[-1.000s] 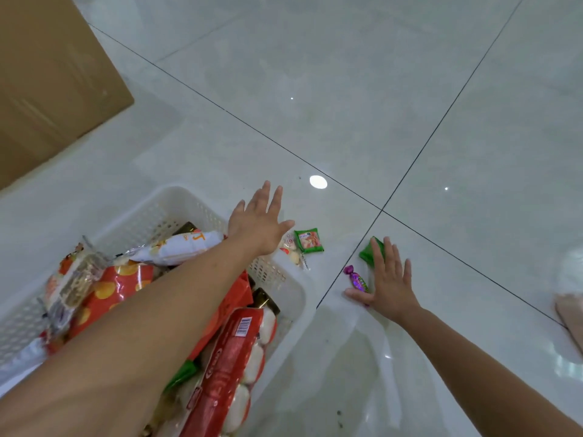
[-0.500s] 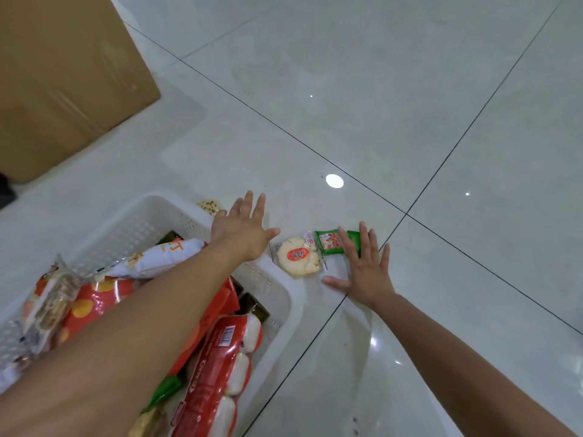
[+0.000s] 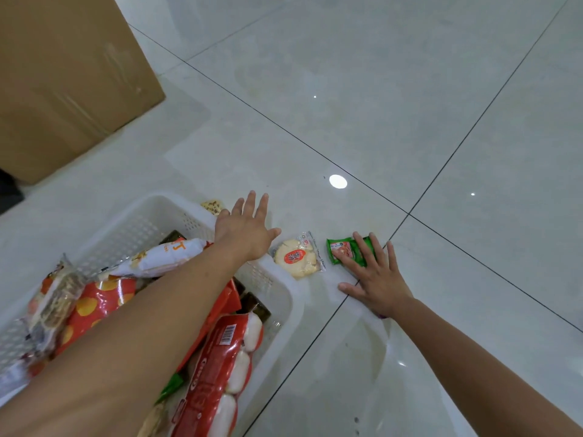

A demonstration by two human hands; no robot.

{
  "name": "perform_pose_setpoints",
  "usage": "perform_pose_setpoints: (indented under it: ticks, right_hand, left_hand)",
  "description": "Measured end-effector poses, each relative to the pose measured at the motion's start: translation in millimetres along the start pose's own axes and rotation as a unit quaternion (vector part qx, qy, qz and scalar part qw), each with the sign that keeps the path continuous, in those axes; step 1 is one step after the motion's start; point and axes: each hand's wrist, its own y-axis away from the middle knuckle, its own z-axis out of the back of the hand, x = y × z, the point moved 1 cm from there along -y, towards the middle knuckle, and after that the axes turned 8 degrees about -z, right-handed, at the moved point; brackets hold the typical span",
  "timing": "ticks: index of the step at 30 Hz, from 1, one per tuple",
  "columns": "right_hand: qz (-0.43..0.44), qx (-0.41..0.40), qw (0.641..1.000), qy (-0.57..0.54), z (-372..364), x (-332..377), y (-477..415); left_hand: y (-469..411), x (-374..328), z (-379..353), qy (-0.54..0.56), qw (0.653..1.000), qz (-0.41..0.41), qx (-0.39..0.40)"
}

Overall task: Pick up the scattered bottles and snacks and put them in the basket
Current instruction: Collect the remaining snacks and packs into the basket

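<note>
While the basket (image 3: pixel 285 298) sits full of snacks at left, the left hand (image 3: pixel 244 230) hovers spread over its corner; a round cracker (image 3: pixel 296 258) lies beside it, and the right hand (image 3: pixel 375 280) presses flat, fingers splayed, on a green packet (image 3: pixel 339 249).

From my white perforated plastic basket (image 3: pixel 285 313) at seven o'clock, the round clear-wrapped pale cake (image 3: pixel 296 258) lies just beside its far corner at one o'clock, the small green snack packet (image 3: pixel 342 249) beyond it at three o'clock under my right hand (image 3: pixel 375 279).
</note>
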Motion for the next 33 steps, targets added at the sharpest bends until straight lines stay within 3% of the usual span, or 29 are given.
perform_pose_setpoints:
  ticks: [11, 15, 22, 30, 33]
  right_hand:
    - [-0.048, -0.015, 0.998, -0.032, -12, -24, 57]
    - [-0.022, -0.041, 0.999, -0.005, -9, -20, 56]
    - [-0.045, -0.032, 0.998, -0.002, -16, -19, 51]
    - [-0.046, -0.162, 0.986, -0.015, -13, -15, 49]
    - [-0.033, -0.154, 0.987, -0.004, -12, -15, 47]
  left_hand:
    - [-1, -11, 6, 0.0, 0.999, -0.017, 0.043]
    - [-7, -33, -2, 0.026, 0.997, -0.027, 0.07]
    - [-20, -54, -18, -0.036, 0.994, -0.019, 0.098]
    - [-26, -66, -26, -0.106, 0.989, -0.051, 0.092]
    - [-28, -69, -29, -0.083, 0.991, -0.034, 0.099]
